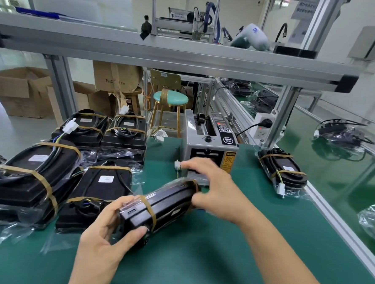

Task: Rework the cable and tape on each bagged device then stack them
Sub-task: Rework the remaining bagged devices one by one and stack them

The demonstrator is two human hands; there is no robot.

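A black bagged device (165, 203) with brown tape bands is held on its edge above the green mat. My left hand (106, 227) grips its near end, thumb on the front face. My right hand (214, 187) holds the far end, fingers reaching over the top toward a white connector (177, 164) on a thin cable. The right hand is blurred, so its exact grip is unclear. On the left lie several taped bagged devices (26, 176), some stacked in pairs (126, 129). One more taped device (283, 172) lies at the right of the mat.
A grey tape dispenser machine (210, 143) stands just behind my hands. An aluminium shelf frame (165, 52) runs overhead. A green conveyor (335, 155) with bagged devices runs at the right. Cardboard boxes (20, 90) and a teal stool (170, 99) stand behind the bench.
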